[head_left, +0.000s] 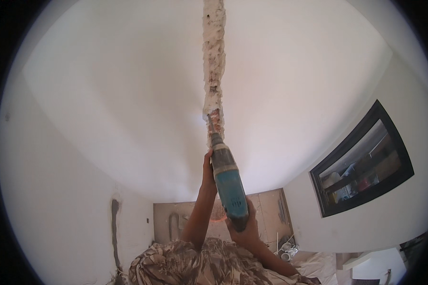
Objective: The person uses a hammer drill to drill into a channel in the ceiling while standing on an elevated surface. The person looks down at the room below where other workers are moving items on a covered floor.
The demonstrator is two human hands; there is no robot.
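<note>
PLACE: room under renovation | SIGNS: rough groove [214,57] in white wall [290,80], power drill [230,187]

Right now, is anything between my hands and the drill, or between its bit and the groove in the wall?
Nothing visible stands in the way. Your left hand is against the front of the drill, your right hand is at its rear, and nothing shows between the bit and the rough groove.
</note>
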